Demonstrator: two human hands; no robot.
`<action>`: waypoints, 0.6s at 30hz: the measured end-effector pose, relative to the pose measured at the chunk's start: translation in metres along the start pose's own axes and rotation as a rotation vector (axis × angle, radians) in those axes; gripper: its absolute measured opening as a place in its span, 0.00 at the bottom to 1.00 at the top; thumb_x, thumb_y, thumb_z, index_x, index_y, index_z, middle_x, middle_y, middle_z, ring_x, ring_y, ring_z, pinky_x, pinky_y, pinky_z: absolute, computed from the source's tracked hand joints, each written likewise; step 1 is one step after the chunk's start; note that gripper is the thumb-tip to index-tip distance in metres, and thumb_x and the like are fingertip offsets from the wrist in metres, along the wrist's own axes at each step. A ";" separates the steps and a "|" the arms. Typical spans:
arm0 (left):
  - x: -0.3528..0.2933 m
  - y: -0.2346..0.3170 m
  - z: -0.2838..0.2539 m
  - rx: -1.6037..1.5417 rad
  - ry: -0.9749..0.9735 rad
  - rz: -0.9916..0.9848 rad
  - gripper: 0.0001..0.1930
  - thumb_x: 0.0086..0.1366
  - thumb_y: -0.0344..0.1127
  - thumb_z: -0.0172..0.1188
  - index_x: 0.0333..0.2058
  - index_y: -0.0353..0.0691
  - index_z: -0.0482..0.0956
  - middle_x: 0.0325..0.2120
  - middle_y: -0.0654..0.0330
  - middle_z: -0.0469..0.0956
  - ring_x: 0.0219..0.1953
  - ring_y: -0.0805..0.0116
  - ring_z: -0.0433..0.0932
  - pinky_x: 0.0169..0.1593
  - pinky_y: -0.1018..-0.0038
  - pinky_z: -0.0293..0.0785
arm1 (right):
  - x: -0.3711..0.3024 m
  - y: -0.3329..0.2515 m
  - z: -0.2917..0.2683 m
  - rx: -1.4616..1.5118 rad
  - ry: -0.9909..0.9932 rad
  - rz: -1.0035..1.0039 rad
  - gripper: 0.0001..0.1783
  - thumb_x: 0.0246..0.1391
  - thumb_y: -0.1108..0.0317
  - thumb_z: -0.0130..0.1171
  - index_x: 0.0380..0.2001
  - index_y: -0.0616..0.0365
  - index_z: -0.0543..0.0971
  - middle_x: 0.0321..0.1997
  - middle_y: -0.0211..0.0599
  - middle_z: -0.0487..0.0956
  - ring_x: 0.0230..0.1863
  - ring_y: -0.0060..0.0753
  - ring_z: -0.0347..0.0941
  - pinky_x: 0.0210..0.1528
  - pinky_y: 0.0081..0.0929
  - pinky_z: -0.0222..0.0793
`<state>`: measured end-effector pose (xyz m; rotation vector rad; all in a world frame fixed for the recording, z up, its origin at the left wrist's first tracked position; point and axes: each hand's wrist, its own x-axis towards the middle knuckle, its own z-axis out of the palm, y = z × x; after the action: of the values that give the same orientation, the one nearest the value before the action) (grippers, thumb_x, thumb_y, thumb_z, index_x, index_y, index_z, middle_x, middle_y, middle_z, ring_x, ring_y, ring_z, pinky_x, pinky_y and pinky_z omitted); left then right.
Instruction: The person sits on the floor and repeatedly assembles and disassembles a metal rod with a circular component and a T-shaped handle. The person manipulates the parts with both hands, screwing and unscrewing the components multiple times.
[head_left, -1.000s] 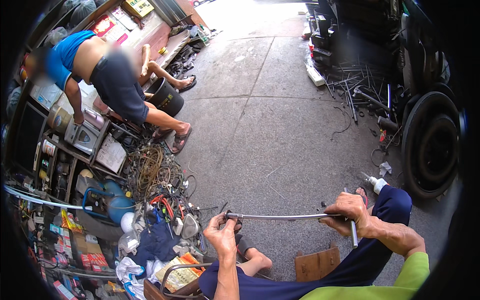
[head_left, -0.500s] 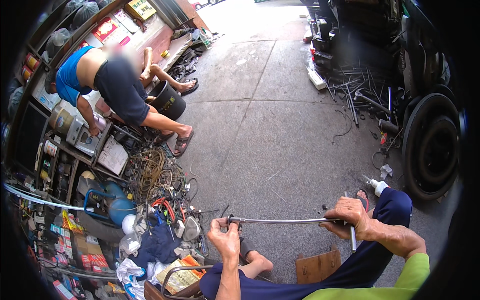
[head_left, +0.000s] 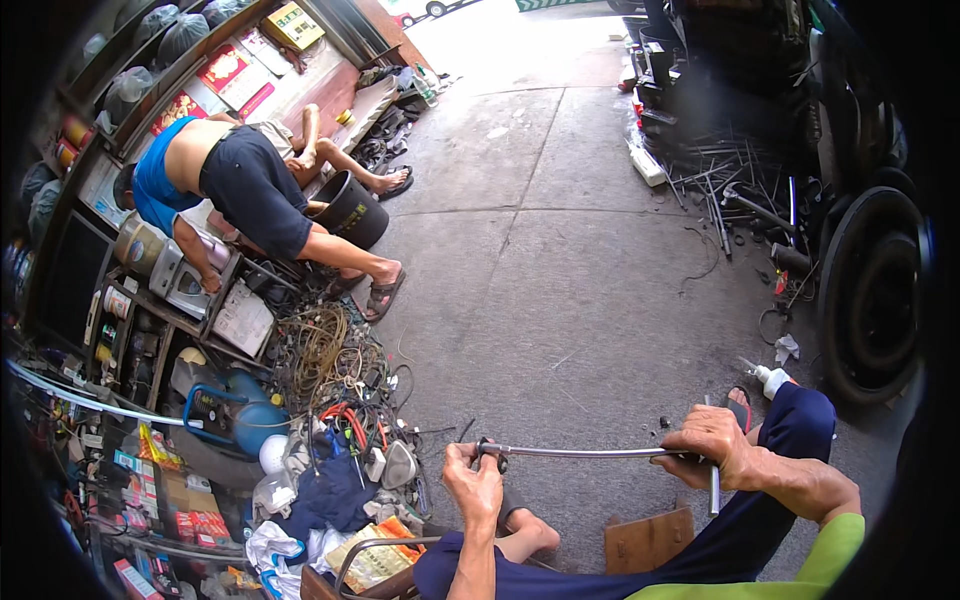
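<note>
My right hand (head_left: 728,456) is closed around the cross handle of a long metal T-handle wrench (head_left: 585,453). Its shaft runs level to the left, over the floor in front of my knees. At the far end of the shaft, my left hand (head_left: 472,490) pinches a small dark round part (head_left: 488,448) between thumb and fingers. The wrench tip meets this part; its exact kind is too small to tell.
A wooden board (head_left: 648,540) lies below my right hand. Cables, rags and tools pile up at the left, near a blue tank (head_left: 255,425). Two people are at the upper left, by a black bucket (head_left: 350,210). A large black wheel (head_left: 875,295) stands at the right.
The whole view has shifted slightly, so the scene sits further right and lower. Both hands keep their hold on the wrench and the small part, with little other movement.
</note>
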<state>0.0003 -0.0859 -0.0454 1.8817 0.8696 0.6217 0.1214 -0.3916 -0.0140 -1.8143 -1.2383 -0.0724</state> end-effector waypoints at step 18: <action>0.009 -0.006 0.012 0.023 0.011 0.147 0.10 0.60 0.26 0.63 0.30 0.34 0.68 0.23 0.59 0.78 0.23 0.78 0.74 0.22 0.81 0.69 | -0.003 -0.001 0.003 0.091 0.111 0.143 0.09 0.39 0.73 0.71 0.27 0.60 0.80 0.15 0.34 0.76 0.16 0.31 0.74 0.22 0.26 0.65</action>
<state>0.0128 -0.0833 -0.0556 1.9769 0.7523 0.7151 0.1175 -0.3917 -0.0168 -1.7899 -1.0156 -0.0353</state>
